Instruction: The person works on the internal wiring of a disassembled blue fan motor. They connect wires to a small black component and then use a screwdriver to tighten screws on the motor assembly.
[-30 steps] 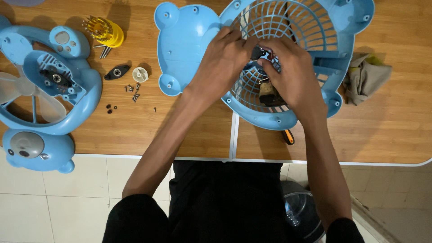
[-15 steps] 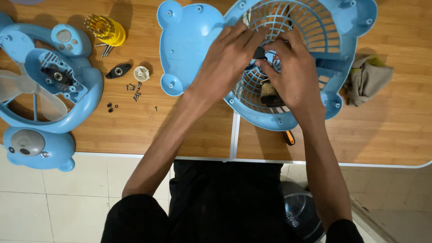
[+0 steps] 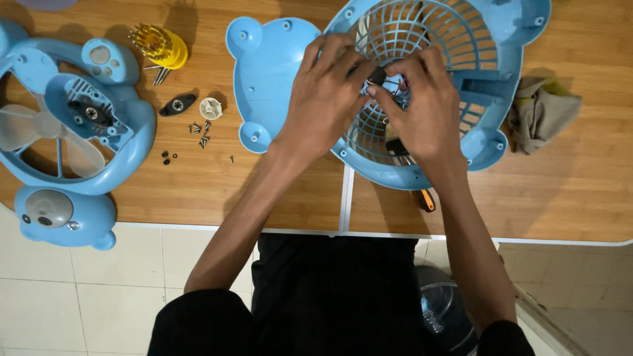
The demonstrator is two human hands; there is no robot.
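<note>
My left hand (image 3: 328,95) and my right hand (image 3: 422,105) meet over the middle of a blue plastic fan grille (image 3: 455,39) that lies on the wooden table (image 3: 198,191). Together their fingertips pinch a small black part (image 3: 376,76) at the grille's centre. A flat blue bear-shaped cover (image 3: 267,72) lies under my left hand, just left of the grille. Beneath my right wrist an orange-handled tool (image 3: 425,199) sticks out from under the grille.
At the far left lies another blue fan body (image 3: 79,125) with translucent blades and a bear-shaped base (image 3: 59,214). A yellow bit holder (image 3: 158,45), a black part (image 3: 177,105), a white cap (image 3: 211,107) and several loose screws (image 3: 200,130) sit between. A crumpled cloth (image 3: 541,112) lies right.
Both hands have crept slightly up and right over the grille centre, their fingertips closing together on the small black part. The view shifted a little.
</note>
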